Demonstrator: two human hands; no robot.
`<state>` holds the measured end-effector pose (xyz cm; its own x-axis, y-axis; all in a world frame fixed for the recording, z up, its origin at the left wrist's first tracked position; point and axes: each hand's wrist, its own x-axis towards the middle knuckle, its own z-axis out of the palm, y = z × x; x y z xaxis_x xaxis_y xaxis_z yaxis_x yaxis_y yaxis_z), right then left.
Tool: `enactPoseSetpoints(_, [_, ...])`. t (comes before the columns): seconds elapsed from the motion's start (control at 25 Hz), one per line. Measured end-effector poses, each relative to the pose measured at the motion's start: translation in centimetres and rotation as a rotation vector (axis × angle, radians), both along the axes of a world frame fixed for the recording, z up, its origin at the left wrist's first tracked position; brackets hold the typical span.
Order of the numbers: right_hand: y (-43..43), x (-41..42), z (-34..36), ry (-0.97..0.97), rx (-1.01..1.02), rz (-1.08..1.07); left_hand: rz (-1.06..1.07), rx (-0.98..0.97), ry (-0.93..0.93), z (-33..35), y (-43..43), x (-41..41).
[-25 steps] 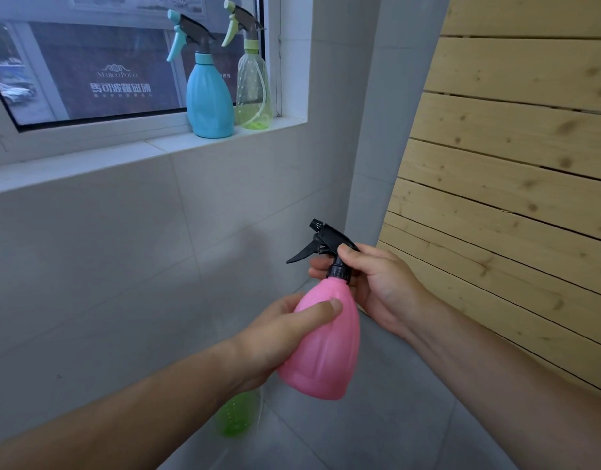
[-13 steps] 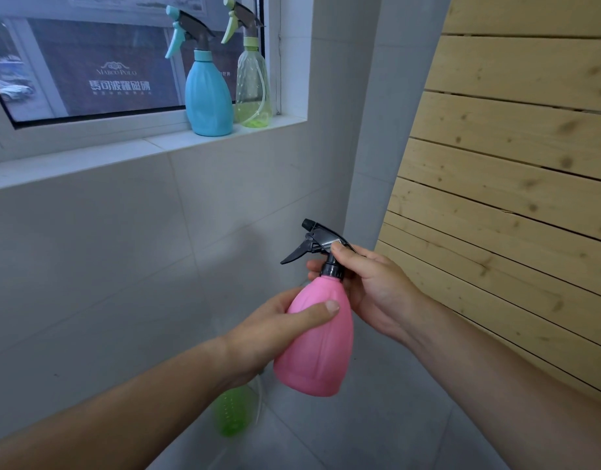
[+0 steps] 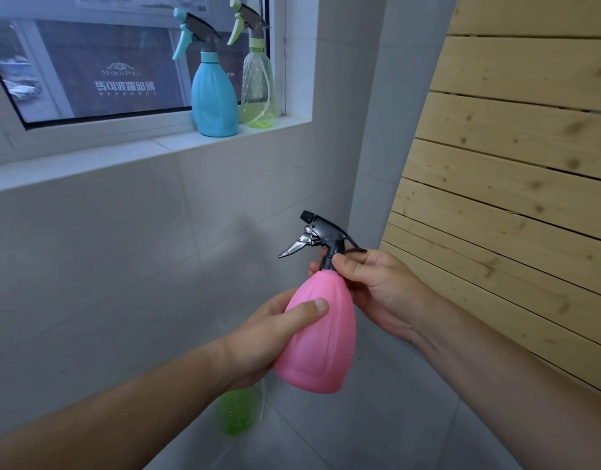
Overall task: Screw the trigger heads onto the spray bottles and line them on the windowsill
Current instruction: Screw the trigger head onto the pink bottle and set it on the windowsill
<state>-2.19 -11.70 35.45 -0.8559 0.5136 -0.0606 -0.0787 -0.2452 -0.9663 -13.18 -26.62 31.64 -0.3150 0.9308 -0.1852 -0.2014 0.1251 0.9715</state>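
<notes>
Two hands hold a pink bottle [image 3: 321, 337] upright. The left hand [image 3: 268, 337] wraps its body; the right hand [image 3: 377, 290] pinches the collar under the black trigger head [image 3: 321, 234].

Green bottle [image 3: 238, 413]: blurred, lower centre, top hidden behind the left hand [image 3: 258, 337].
Pink bottle's collar [image 3: 327, 263]: partly covered by right-hand fingers [image 3: 346, 266] (thread unseen).

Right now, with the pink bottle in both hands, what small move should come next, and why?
Probably another twist of the collar: the right hand pinches the black trigger head at its neck while the left hand grips the pink bottle. Whether it is tight cannot be told. Two bottles already stand on the windowsill.
</notes>
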Motion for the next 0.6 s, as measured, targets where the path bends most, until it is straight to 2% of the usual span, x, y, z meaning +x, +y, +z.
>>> enactPoseSetpoints(0.2, [-0.6,-0.1,-0.2,-0.007,0.02,-0.042,0.052,-0.01,0.109,0.0,0.2,0.2])
enactPoseSetpoints(0.4, [-0.5,-0.3,0.1,0.023,-0.034,-0.05,0.031,-0.008,0.068,0.5,0.3,-0.6])
enactPoseSetpoints(0.6, [-1.2,-1.4,0.2,-0.059,0.254,-0.093,0.198,0.069,0.005,1.6,0.0,-4.4])
